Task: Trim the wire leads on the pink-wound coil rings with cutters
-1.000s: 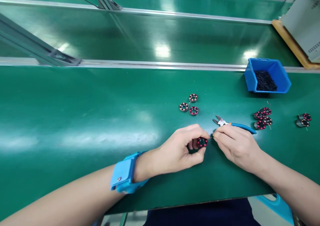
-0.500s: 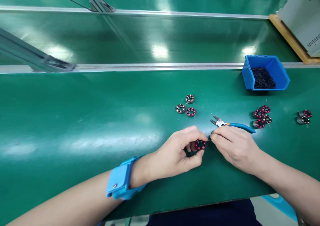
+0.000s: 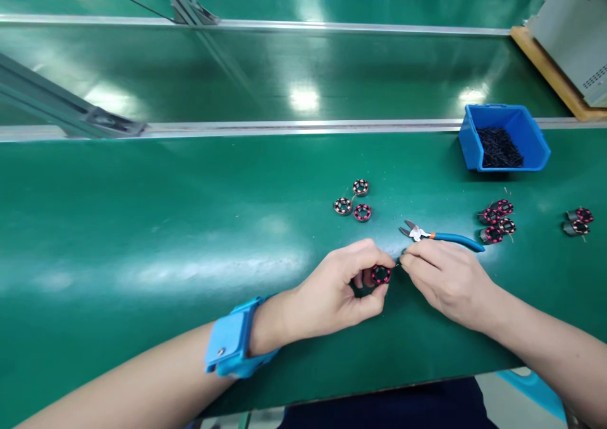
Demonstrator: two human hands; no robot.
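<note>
Pink-dotted ring (image 3: 374, 276) in left hand (image 3: 339, 290), gripped over green bench (image 3: 190, 220). Narrow pinch at right hand (image 3: 443, 280), just beside; cannot tell on what. Appears mid-work, not yet set down. Blue-handled cutters (image 3: 458, 239) lying loose. Elsewhere, three groups of rings (image 3: 488, 235); done or pending, cannot tell.

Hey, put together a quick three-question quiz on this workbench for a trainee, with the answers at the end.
1. True or false: the blue wristband is on the right wrist.
2. Where do the pliers lie? a) inside the bin b) just beyond the right hand c) under the left forearm
3. Besides the pink-and-black ring in the left hand, how many rings lie in the cluster left of the pliers?

Key: 1. False, it is on the left wrist. 2. b. 3. Three.
</note>
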